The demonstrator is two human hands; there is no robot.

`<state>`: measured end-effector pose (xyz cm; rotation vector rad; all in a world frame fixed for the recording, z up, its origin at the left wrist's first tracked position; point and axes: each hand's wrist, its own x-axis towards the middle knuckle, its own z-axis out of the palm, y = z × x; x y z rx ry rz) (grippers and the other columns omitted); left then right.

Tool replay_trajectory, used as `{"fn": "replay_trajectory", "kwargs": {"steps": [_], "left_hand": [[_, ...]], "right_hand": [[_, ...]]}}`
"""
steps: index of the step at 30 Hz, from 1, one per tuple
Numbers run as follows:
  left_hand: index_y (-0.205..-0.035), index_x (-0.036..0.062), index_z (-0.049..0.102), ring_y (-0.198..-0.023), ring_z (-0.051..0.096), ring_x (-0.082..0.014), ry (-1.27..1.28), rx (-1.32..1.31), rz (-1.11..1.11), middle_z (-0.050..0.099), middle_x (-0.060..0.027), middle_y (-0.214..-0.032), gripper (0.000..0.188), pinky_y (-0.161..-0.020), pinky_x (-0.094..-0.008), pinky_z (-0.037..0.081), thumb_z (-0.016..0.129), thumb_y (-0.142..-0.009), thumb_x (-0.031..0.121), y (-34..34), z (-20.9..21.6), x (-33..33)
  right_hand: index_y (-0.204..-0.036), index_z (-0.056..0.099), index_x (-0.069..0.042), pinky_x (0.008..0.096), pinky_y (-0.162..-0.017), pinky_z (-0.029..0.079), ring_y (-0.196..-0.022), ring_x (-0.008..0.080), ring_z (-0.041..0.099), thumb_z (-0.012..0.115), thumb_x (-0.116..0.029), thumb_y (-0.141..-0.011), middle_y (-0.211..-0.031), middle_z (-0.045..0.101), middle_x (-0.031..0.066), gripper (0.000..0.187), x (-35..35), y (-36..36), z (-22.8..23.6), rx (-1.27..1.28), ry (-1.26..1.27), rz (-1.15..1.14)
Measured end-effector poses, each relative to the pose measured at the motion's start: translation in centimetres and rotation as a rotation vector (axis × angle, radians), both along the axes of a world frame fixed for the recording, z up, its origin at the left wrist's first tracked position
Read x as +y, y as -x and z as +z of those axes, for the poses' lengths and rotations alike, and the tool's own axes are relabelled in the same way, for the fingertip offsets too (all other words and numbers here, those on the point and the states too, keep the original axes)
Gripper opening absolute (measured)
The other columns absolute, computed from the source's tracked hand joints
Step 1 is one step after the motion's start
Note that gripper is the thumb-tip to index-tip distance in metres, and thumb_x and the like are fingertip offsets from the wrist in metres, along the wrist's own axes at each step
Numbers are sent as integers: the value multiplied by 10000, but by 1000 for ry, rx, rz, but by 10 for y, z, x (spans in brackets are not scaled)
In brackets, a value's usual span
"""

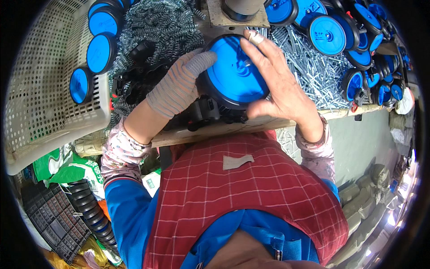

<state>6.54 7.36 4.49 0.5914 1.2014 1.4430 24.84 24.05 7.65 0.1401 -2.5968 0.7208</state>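
A blue wheel with a black tyre (pixel 233 76) lies flat on the bench in front of me. My left hand (pixel 177 85), in a striped knit glove, grips its left rim. My right hand (pixel 275 78) is bare, with a taped fingertip, and rests over the wheel's right side with fingers near the hub. Black plastic parts (pixel 210 112) sit just under the wheel at the bench edge.
A white perforated basket (pixel 40 89) at left holds several blue wheels (pixel 99 51). Metal springs (pixel 156 22) lie heaped behind my left hand, silver pins (pixel 313 67) at right, more blue wheels (pixel 329 33) beyond. A press base (pixel 237 11) stands behind. A black crate (pixel 51 217) sits on the floor.
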Motion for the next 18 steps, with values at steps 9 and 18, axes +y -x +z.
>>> {"fn": "replay_trajectory", "kwargs": {"steps": [9, 18], "left_hand": [[-1278, -2, 566, -1318, 471, -387, 17, 1741, -421, 519, -197, -1380, 645, -1131, -490, 361, 742, -825, 421, -18, 14, -43], [-1260, 29, 494, -1149, 573, -405, 255, 1559, -316, 582, -204, -1178, 741, -1011, -470, 465, 871, -671, 276, -51, 17, -22]], "right_hand": [[-1245, 645, 21, 514, -1093, 398, -1172, 291, 643, 746, -326, -806, -1205, 690, 164, 569, 17, -54, -46, 100, 3, -264], [-1352, 506, 35, 422, -1080, 446, -1211, 239, 584, 622, -271, -999, -1330, 599, 141, 481, 3, -40, -110, 535, 1618, -507]]}}
